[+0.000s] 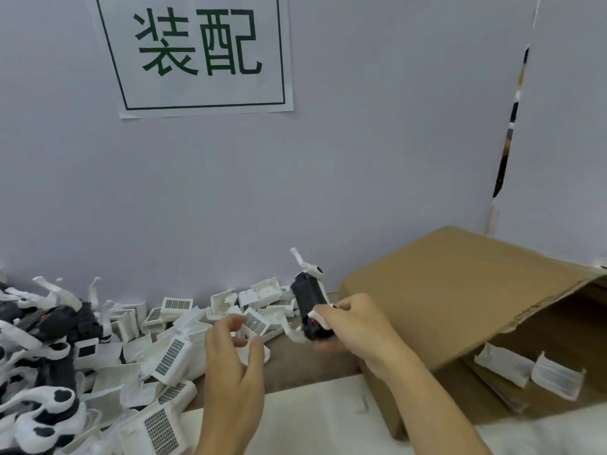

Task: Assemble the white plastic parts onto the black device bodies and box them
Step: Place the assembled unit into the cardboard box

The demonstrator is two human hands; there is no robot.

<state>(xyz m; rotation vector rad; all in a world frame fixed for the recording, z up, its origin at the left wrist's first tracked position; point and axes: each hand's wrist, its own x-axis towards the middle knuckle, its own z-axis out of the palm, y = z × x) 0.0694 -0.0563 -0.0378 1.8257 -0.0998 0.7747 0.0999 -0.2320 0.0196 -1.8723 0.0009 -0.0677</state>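
My right hand (356, 326) grips a black device body (310, 305) with white arms sticking out of its top and bottom, held just left of the cardboard box (460, 290). My left hand (235, 359) hovers over the pile of white plastic parts (170, 353), its fingers loosely curled and holding nothing. More black device bodies with white arms (56, 326) lie heaped at the far left. Inside the box, two white pieces (528, 372) rest on its floor.
A grey partition wall (361, 159) with a printed sign (200, 54) stands right behind the parts. The box lies on its side at the right, its opening facing me. A pale surface (328, 418) runs along the near edge.
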